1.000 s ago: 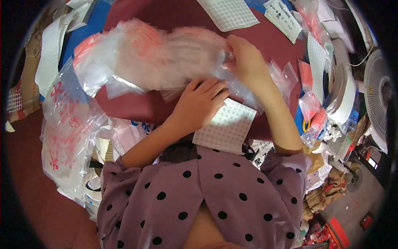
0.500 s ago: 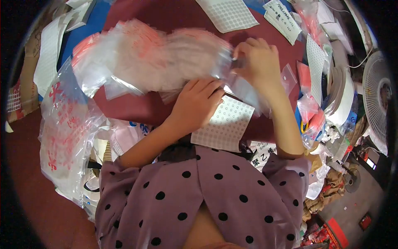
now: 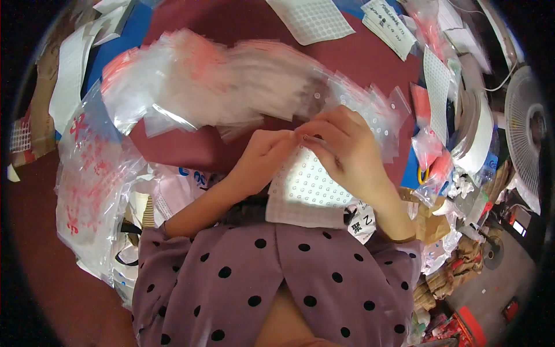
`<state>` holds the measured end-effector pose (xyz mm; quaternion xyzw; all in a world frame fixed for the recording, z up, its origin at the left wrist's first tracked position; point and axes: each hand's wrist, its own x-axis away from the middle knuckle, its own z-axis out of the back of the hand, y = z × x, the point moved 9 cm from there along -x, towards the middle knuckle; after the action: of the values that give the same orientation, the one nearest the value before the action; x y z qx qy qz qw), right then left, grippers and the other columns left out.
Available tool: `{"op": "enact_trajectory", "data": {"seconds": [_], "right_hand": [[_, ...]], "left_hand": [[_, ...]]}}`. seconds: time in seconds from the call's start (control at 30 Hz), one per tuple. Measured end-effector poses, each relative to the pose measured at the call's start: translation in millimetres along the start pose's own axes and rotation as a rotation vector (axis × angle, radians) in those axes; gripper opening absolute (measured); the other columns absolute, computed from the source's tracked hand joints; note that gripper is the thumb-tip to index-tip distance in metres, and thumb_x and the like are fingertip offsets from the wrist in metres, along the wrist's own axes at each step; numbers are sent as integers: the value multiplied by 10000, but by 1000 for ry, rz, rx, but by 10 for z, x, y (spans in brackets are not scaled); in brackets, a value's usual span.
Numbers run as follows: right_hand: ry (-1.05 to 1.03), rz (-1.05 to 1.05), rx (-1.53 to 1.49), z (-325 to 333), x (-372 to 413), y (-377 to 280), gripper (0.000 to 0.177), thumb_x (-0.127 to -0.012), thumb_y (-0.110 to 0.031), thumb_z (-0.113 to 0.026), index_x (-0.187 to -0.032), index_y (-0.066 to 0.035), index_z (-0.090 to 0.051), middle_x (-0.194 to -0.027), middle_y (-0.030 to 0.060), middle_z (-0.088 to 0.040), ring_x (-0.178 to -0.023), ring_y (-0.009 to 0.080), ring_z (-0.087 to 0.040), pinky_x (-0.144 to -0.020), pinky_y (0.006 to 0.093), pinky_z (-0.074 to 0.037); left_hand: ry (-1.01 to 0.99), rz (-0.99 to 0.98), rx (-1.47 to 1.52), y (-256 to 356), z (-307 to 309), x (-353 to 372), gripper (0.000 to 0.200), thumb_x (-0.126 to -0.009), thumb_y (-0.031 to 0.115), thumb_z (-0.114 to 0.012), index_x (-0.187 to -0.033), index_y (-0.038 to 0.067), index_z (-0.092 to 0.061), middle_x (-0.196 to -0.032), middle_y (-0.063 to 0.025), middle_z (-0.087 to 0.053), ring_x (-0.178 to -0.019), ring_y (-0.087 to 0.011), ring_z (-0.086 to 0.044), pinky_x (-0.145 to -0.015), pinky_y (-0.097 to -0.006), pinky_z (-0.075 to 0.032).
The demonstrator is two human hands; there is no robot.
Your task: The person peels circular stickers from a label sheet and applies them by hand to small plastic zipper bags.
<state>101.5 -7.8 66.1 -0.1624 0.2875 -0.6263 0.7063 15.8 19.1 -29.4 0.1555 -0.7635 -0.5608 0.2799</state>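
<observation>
A white sheet of round stickers marked G (image 3: 318, 184) is held up in front of my lap, lit brightly across its middle. My left hand (image 3: 265, 159) is closed on its upper left edge. My right hand (image 3: 346, 147) is closed in a pinch at the sheet's top, with a small round sticker (image 3: 305, 137) showing at the fingertips. Beyond my hands, a long fanned row of clear zip bags with red edges (image 3: 260, 78) overlaps across the maroon surface (image 3: 378, 75). Several bags at the right end (image 3: 384, 124) carry small round stickers.
More sticker sheets lie at the back (image 3: 312, 23), beside handwritten paper slips (image 3: 388, 28). A large plastic bag with red print (image 3: 89, 185) hangs at the left. Bags, papers and a white fan (image 3: 526, 136) crowd the right side.
My right hand has come down and left from the fanned bags to my left hand. The sticker sheet is now raised between both hands, and stickered bags show at the right end.
</observation>
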Motion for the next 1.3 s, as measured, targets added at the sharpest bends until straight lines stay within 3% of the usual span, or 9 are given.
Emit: {"op": "enact_trajectory", "data": {"seconds": [0.03, 0.17, 0.37, 0.43, 0.57, 0.63, 0.87, 1.17, 1.3], "right_hand": [[4, -6, 4, -13, 41, -18, 173, -705, -66, -663, -875, -52, -632, -848, 99, -580, -779, 289, -553, -686, 380, -446], [89, -33, 5, -16, 159, -21, 184, -691, -47, -661, -873, -61, -636, -846, 87, -578, -755, 264, -542, -661, 361, -433], [204, 135, 346, -92, 328, -301, 233, -657, -52, -676, -887, -83, -651, -880, 38, -595, -772, 229, -550, -660, 332, -422], [206, 233, 453, -151, 379, -381, 287, -632, -120, -619, -913, -66, -634, -939, 47, -575, -855, 197, -542, -720, 336, -411], [165, 171, 306, -175, 232, -270, 292, -643, -127, -611, -929, -71, -625, -955, 45, -582, -861, 190, -545, -721, 327, -403], [165, 232, 313, -196, 193, -303, 287, -648, -131, -617, -931, -82, -621, -954, 31, -593, -857, 187, -545, -716, 319, -394], [163, 355, 354, -228, 173, -407, 274, -653, -146, -619, -921, -91, -615, -967, 19, -612, -849, 180, -547, -713, 313, -390], [179, 240, 367, -220, 93, -375, 243, -639, -170, -622, -875, -111, -618, -985, 15, -632, -840, 167, -552, -711, 307, -377], [184, 162, 211, -179, 35, -294, 204, -637, -118, -679, -828, -108, -609, -952, 16, -631, -805, 172, -566, -697, 302, -390]], "left_hand": [[-1, -91, 1, 62, -11, -1, 270, -912, 171, -465, -822, -75, -529, -601, -49, -479, -624, -55, -415, -546, -256, -359], [-38, -72, -15, 54, -73, 31, 284, -915, 167, -430, -810, -83, -514, -595, -56, -474, -612, -69, -413, -539, -276, -354], [-25, -78, -33, -12, -10, 79, 299, -905, 170, -412, -858, -86, -559, -639, -64, -550, -617, -83, -461, -551, -278, -374], [13, 120, 195, -146, 2, 113, 315, -902, 186, -413, -875, -70, -594, -680, -27, -581, -635, -78, -486, -563, -269, -393], [92, 45, 190, -30, 90, 152, 318, -904, 194, -412, -875, -52, -611, -710, 5, -581, -649, -71, -491, -574, -255, -403], [148, 118, 192, 103, 144, 217, 327, -911, 203, -404, -870, -53, -602, -716, -6, -581, -658, -63, -491, -579, -247, -403], [183, 57, 186, -53, 279, 193, 321, -927, 204, -405, -795, -43, -562, -692, 7, -551, -654, -40, -469, -564, -235, -394], [221, -5, 15, -5, 353, 161, 320, -935, 189, -420, -741, -43, -522, -602, 28, -479, -575, -29, -417, -481, -241, -343], [236, -43, 17, 92, 344, 131, 293, -920, 165, -434, -737, -49, -513, -579, 25, -454, -559, -27, -390, -471, -241, -324]]}}
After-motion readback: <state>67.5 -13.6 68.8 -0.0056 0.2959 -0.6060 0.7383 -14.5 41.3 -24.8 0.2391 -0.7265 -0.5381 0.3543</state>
